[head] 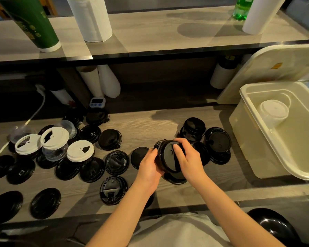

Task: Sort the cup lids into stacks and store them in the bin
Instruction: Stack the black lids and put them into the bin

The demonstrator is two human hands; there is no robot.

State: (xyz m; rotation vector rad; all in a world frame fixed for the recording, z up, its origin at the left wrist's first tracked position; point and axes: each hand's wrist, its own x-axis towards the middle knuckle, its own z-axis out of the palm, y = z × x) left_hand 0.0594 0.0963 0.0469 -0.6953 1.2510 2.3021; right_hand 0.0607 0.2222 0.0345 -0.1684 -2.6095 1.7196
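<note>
Both hands — left hand (149,165), right hand (187,157) — grip black lid stack (166,157) beside bin (268,139).

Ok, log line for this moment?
left hand, right hand: grip stack of black plastic cup lids | cream plastic bin: clear lid stack inside | loose black lids: on counter

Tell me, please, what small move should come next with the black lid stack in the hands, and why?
Probably press down on the stack so its lids nest square. The left hand grips its side and the right hand lies over its top, and it looks tilted. Many loose lids lie on the counter, so the bin can wait.
</note>
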